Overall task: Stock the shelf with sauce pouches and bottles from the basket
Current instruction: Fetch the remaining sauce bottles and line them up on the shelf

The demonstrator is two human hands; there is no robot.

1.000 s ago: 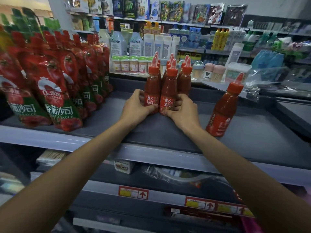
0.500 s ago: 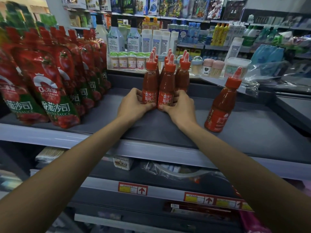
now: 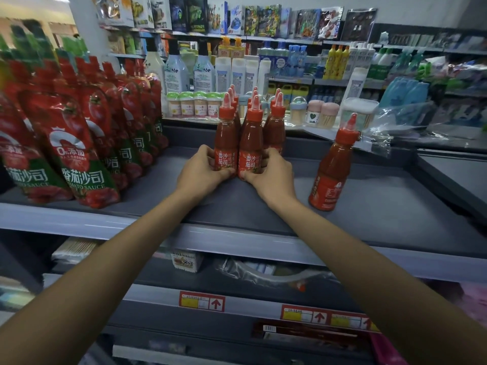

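Note:
Several red sauce bottles (image 3: 250, 143) with pointed red caps stand bunched in rows at the middle of the grey shelf (image 3: 395, 206). My left hand (image 3: 203, 169) grips the base of the front left bottle (image 3: 225, 146). My right hand (image 3: 271, 172) grips the base of the front right one. One more sauce bottle (image 3: 333, 167) stands alone to the right, apart from both hands. Red tomato sauce pouches (image 3: 79, 143) stand in rows on the shelf's left side. The basket is not in view.
Behind the shelf, another display carries white bottles (image 3: 237, 72), small jars (image 3: 195, 104) and toothpick holders (image 3: 321, 113). A crumpled clear plastic bag (image 3: 379, 127) lies at the back right. Lower shelves carry red price tags (image 3: 201, 301) and packaged goods.
Both hands stay clasped on the front bottles and have nudged the bunch slightly back on the shelf. The lone bottle on the right has not moved.

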